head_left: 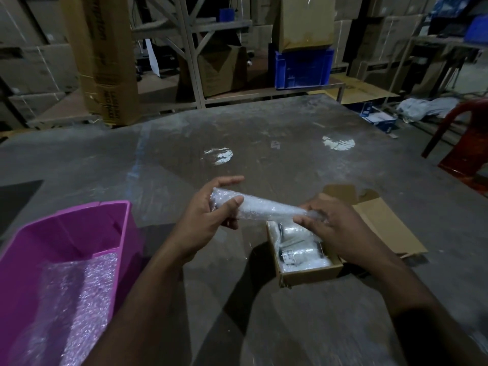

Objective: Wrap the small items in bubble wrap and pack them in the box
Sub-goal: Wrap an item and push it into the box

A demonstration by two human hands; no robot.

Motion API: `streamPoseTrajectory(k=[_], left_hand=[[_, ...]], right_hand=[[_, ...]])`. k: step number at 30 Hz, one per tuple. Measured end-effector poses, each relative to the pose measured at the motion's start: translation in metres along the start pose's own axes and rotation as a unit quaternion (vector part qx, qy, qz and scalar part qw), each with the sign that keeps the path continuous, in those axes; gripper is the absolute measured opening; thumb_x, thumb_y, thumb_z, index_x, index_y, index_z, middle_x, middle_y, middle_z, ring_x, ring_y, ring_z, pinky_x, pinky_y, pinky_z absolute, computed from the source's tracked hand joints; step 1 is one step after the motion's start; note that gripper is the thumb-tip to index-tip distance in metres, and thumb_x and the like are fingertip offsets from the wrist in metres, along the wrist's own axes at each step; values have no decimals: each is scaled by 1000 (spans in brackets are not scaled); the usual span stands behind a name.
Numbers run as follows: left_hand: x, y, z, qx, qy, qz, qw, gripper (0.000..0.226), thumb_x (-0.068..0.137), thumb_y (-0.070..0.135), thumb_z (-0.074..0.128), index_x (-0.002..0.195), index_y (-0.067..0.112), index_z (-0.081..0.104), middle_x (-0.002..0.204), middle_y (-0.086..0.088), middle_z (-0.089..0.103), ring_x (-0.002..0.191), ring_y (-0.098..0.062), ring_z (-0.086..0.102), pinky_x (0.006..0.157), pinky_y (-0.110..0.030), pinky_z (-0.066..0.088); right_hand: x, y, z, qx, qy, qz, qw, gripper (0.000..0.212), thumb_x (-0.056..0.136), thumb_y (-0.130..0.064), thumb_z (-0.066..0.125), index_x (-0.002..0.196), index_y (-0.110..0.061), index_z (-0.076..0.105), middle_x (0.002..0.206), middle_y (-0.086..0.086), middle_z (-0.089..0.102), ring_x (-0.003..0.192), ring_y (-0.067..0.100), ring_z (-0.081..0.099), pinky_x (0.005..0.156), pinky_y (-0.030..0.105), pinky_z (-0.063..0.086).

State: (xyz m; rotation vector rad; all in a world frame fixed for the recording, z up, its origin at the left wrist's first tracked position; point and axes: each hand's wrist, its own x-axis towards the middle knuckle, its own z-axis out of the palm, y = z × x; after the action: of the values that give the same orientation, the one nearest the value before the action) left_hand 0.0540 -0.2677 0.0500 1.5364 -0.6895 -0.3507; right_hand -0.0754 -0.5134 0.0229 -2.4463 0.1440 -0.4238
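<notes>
Dim table; both hands pinch bubble-wrap roll, contents prob. hidden.

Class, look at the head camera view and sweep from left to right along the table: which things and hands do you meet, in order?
pink plastic bin holding bubble wrap sheets → left hand → bubble-wrapped roll held between both hands → right hand over the open cardboard box → red plastic chair

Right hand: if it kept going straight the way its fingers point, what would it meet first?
The right hand points left along the clear bubble-wrap roll that it pinches, so it would probably meet the left hand gripping the other end; depth is uncertain.
</notes>
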Motion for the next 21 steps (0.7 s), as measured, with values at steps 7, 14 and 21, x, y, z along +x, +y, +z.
streamPoseTrajectory(k=[7, 14, 21], left_hand=[[-1, -1, -4, -60, 31, 4, 998, 28, 70, 13, 80, 98, 13, 73, 78, 0, 71, 69, -9, 64, 67, -22, 58], [2, -11, 24, -265, 108, -67, 956, 21, 75, 20, 76, 95, 19, 68, 84, 8, 69, 75, -2, 64, 67, -21, 53], [-2, -26, 49, -217, 118, -107, 963, 11, 87, 18, 73, 97, 14, 70, 89, 0, 74, 81, -9, 70, 72, -25, 57]], right_hand=[[-3, -1, 1, 19, -23, -28, 999, 39, 99, -56, 46, 83, -25, 64, 79, -8, 58, 76, 7, 56, 64, 31, 41], [-19, -16, 12, 149, -65, 22, 986, 21, 107, -30, 46, 101, -24, 66, 87, 3, 67, 80, 24, 64, 73, 44, 51], [-41, -16, 25, 202, -63, 67, 975, 32, 104, -42, 44, 93, -19, 63, 69, -15, 51, 63, 4, 48, 62, 25, 40]])
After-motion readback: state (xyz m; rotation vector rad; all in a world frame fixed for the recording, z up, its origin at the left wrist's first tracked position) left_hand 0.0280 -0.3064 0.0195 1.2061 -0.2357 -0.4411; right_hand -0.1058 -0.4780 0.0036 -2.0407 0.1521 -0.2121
